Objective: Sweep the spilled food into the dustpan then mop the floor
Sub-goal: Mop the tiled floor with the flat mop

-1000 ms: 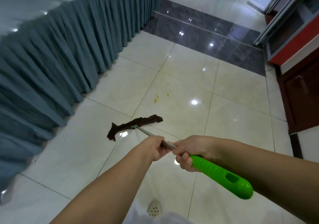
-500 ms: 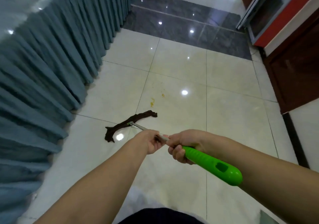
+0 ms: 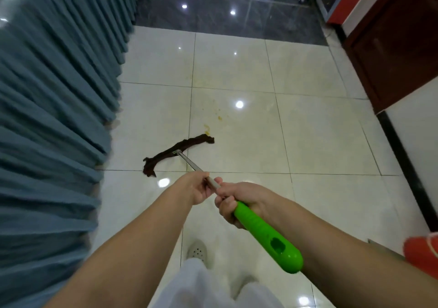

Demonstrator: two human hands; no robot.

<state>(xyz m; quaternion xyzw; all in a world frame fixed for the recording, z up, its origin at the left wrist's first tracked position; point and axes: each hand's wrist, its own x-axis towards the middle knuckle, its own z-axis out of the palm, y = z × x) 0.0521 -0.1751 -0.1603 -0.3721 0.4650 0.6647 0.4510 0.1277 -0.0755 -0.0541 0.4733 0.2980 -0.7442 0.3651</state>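
A mop with a metal shaft and a bright green handle points away from me across the cream floor tiles. Its dark brown cloth head lies flat on the floor. My left hand grips the metal shaft. Just behind it, my right hand grips the top of the green handle. Small yellowish food stains mark the tile just beyond the right end of the cloth, with more specks a little farther off.
A table with a pleated blue-grey skirt runs along the left. A dark wooden cabinet and a white wall line the right. An orange object sits at the right edge. My shoe and white trousers show below.
The mop head has slid forward and right, its end now close to the yellow stains. Both hands keep their grip. My view has tilted down, showing my shoe and an orange object.
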